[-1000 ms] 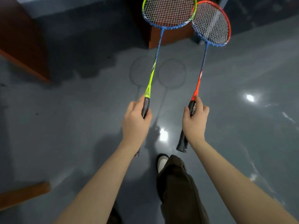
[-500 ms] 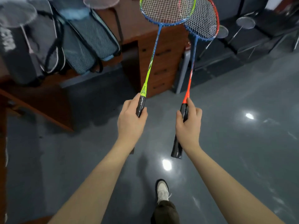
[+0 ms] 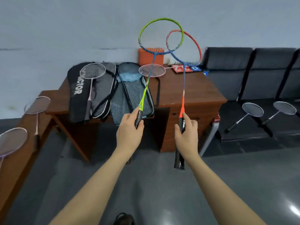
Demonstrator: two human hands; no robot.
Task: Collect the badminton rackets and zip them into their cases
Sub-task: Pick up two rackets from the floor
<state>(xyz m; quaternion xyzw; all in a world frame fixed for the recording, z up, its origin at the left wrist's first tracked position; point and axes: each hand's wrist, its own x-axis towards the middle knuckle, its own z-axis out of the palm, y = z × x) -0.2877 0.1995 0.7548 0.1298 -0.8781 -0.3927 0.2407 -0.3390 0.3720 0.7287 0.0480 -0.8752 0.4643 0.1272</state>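
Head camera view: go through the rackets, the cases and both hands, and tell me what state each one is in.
Left hand: grips the green racket by its handle.
Right hand: grips the red racket by its handle.
Black case: lying on the desk, a pink racket on top.
Mesh case: lying on the desk, looks unzipped.
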